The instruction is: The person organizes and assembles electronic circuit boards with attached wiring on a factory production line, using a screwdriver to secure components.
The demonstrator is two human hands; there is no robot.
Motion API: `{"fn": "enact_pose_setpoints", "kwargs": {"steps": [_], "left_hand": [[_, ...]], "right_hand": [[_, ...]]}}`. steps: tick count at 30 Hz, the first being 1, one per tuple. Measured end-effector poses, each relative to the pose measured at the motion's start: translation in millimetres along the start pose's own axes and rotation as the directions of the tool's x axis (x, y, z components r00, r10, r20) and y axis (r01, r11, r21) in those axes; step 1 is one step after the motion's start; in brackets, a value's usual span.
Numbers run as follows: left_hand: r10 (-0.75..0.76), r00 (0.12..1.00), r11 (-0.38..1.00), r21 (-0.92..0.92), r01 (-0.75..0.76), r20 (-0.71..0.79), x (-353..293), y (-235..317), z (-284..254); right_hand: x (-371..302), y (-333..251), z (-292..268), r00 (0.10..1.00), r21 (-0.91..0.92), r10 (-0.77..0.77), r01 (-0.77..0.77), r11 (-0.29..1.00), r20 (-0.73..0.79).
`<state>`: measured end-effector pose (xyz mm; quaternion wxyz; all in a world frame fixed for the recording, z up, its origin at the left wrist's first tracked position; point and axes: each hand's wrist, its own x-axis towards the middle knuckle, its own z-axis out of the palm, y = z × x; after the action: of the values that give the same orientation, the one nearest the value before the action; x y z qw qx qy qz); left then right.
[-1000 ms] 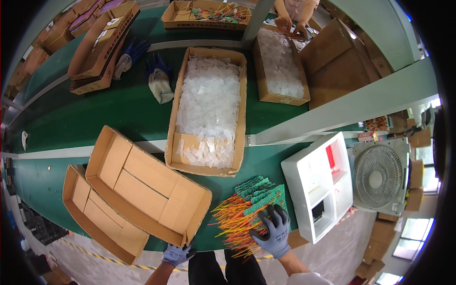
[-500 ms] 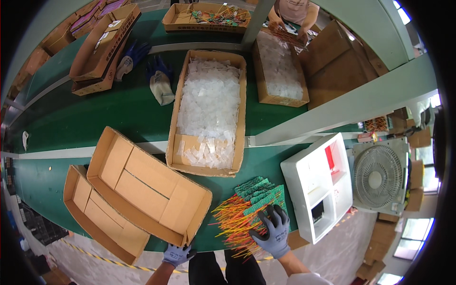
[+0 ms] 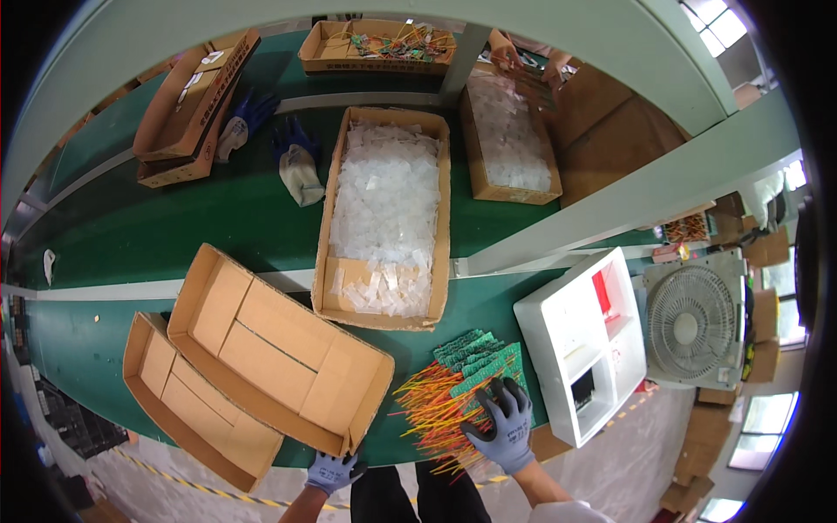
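Observation:
My right hand [image 3: 504, 427], in a grey glove with dark fingertips, rests on a pile of green circuit boards [image 3: 475, 350] with red, orange and yellow wires [image 3: 436, 403]. Its thumb lies over the wires, apart from the fingers, which reach onto the boards' near edge. My left hand [image 3: 331, 472], gloved alike, is at the table's near edge, touching the lower corner of an empty cardboard tray [image 3: 270, 353]. That tray hides most of its fingers; the thumb points right. A second cardboard tray [image 3: 196, 410] lies partly beneath the first.
Beyond the boards stands a long cardboard box [image 3: 384, 209] of clear plastic pieces. A white foam box [image 3: 558, 349] with compartments sits at right, near a fan [image 3: 693, 322]. A grey metal beam [image 3: 628, 187] crosses above. Across the bench, another person's hands [image 3: 523, 63] hold something blurred.
The view has shifted slightly, so the bench things sit a little lower. Both my hands stay in place. The other person's hands have moved slightly.

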<state>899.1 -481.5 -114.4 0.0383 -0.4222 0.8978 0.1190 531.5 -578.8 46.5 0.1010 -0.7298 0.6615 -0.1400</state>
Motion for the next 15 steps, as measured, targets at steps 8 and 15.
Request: {"fn": "enact_pose_setpoints", "kwargs": {"steps": [8,15], "left_hand": [[0.012,1.000,1.000,-0.021,-0.012,-0.021,-6,3,19],[0.047,0.998,0.999,-0.016,-0.047,-0.035,-6,3,19]], "right_hand": [[14,4,-44,0.987,0.083,0.042,-0.055,0.995,0.155],[107,63,-102,0.828,0.864,0.560,-0.315,0.394,0.046]]}}
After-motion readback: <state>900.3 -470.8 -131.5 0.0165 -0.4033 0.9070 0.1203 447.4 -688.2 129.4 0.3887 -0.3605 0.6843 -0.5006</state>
